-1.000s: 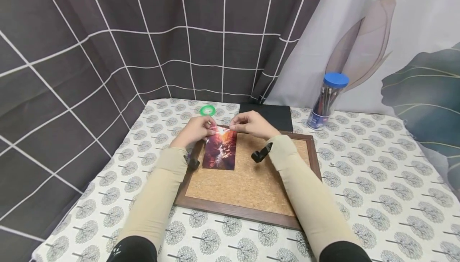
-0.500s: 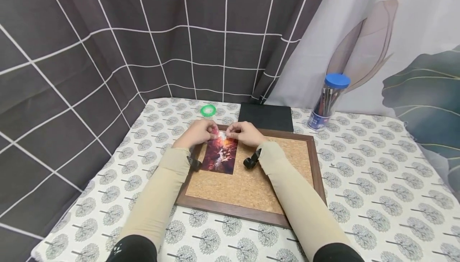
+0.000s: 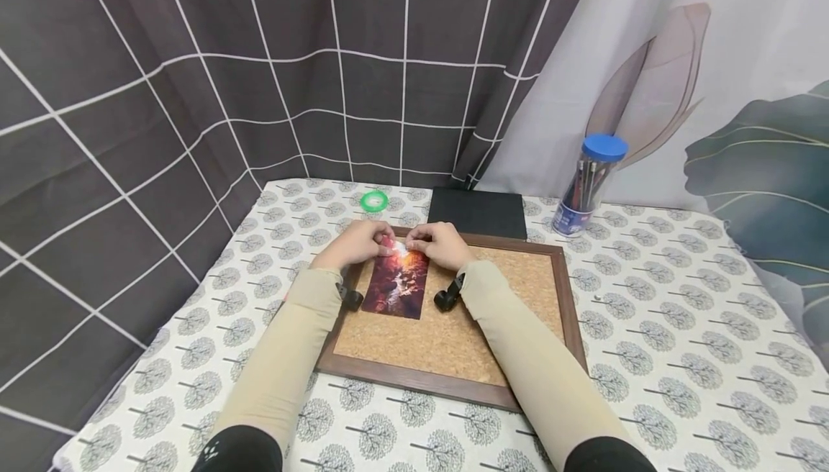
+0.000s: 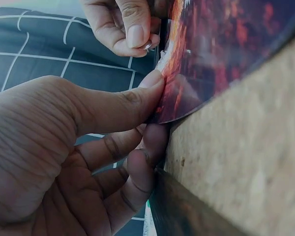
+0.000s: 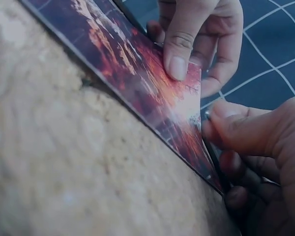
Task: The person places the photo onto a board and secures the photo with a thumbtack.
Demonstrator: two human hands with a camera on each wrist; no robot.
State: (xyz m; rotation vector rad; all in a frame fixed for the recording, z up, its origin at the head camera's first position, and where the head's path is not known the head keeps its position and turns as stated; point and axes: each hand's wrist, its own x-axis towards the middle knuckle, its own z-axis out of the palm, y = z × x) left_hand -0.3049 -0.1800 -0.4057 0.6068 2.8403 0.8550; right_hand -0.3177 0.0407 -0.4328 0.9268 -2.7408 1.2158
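A glossy photo print in reds and oranges (image 3: 396,288) lies over the upper left of a wood-framed cork board (image 3: 453,346). My left hand (image 3: 355,245) pinches the print near its top left corner, thumb on the face and fingers behind, as the left wrist view shows. Close beside it, my right hand (image 3: 447,244) is at the middle of the top edge. Between its thumb and forefinger sits a tiny shiny silver piece (image 5: 207,114), mostly hidden by the fingertips. In the right wrist view the print's top bends up from the cork.
Behind the board, a green tape ring (image 3: 374,192) and a flat black rectangle (image 3: 478,213) lie on the tree-patterned cloth (image 3: 686,357). A clear jar of pencils with a blue lid (image 3: 586,180) stands at the back right. A dark gridded curtain (image 3: 369,83) hangs behind.
My right hand has moved left and slightly nearer, from the print's top right corner to the middle of its top edge. The print and my left hand have shifted a little nearer.
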